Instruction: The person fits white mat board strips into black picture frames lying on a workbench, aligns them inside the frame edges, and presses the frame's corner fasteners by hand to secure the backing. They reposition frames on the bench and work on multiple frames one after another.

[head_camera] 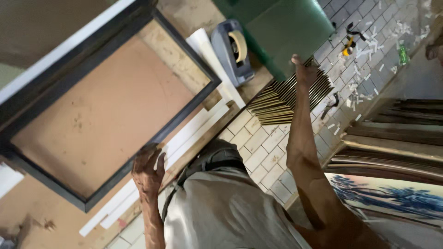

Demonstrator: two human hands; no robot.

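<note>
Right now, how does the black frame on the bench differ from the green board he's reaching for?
The black frame is an open rectangle around a brown backing, lying flat on the bench; the green board is one solid sheet, standing tilted over the floor. The left hand rests on the frame's edge, while the right hand reaches to the board's lower edge. Both are flat and rectangular.

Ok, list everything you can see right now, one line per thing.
Picture frame: one, black, brown backing, on the workbench.
White strips: several, beside the frame's lower edge.
Tape dispenser: one, grey-blue, upper bench.
Green board: one, top centre.
Frame mouldings: a stack, dark and gold, on the tiled floor.
White scraps: many, scattered on the tiles.
Wooden frames: several, right.
Blue-and-white picture: one, lower right.
Left hand: on the frame's edge.
Right hand: on the mouldings.
</note>
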